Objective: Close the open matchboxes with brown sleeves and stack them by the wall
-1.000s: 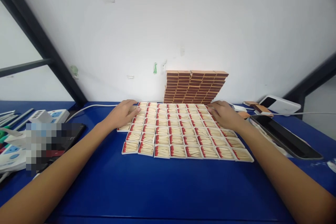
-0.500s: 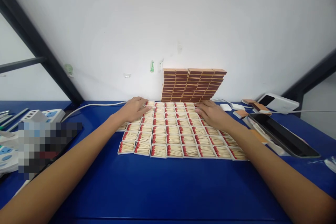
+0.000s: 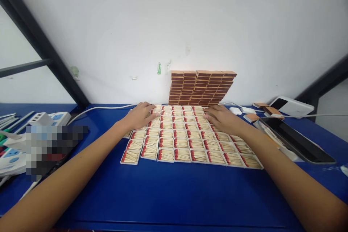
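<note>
Resting left hand (image 3: 140, 115) flat on the match tray grid (image 3: 179, 145), far-left corner, fingers outstretched and close together. Laying right hand (image 3: 221, 117) likewise on its far-right corner.

Head view, sole camera: worn on the person's head, facing forward and slightly down across the blue table (image 3: 174, 195) to the white wall (image 3: 190, 25). Close range; left hand (image 3: 140, 116) and right hand (image 3: 221, 117) mid-frame. Edges seemingly lens-bent.
</note>
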A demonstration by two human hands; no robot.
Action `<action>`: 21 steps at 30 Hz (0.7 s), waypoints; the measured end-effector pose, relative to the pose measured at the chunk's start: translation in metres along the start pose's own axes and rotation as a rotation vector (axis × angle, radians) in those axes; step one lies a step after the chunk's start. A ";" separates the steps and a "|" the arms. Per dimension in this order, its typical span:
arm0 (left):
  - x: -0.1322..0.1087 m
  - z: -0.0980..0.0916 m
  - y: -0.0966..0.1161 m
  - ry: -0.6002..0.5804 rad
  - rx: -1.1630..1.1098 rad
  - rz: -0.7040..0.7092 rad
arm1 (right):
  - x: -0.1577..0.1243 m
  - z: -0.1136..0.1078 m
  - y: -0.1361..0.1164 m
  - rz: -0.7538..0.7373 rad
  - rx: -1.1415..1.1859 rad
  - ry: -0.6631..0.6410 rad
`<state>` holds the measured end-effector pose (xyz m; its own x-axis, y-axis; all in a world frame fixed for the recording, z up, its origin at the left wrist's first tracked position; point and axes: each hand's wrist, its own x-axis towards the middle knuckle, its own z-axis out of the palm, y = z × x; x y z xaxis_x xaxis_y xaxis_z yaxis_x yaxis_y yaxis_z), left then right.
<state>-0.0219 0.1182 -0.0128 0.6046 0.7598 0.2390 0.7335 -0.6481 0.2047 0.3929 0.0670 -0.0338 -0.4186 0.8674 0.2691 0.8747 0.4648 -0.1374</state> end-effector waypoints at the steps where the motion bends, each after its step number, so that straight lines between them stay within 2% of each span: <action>1: 0.000 0.000 0.000 -0.001 0.010 0.000 | 0.000 -0.001 0.000 0.000 0.001 -0.003; 6: 0.007 -0.001 -0.001 0.030 0.039 0.015 | 0.006 -0.008 -0.013 -0.007 -0.027 0.051; 9: 0.016 -0.002 0.002 0.008 0.044 0.025 | 0.015 -0.011 -0.028 -0.053 -0.035 0.062; 14: 0.026 0.001 0.011 -0.050 0.047 0.040 | 0.027 -0.004 -0.044 -0.068 -0.021 0.023; 21: 0.023 0.009 0.015 -0.037 0.021 0.028 | 0.024 0.005 -0.046 -0.038 0.017 -0.067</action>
<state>0.0060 0.1268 -0.0130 0.6360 0.7428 0.2094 0.7220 -0.6685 0.1785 0.3412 0.0673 -0.0258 -0.4672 0.8588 0.2100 0.8540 0.4998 -0.1442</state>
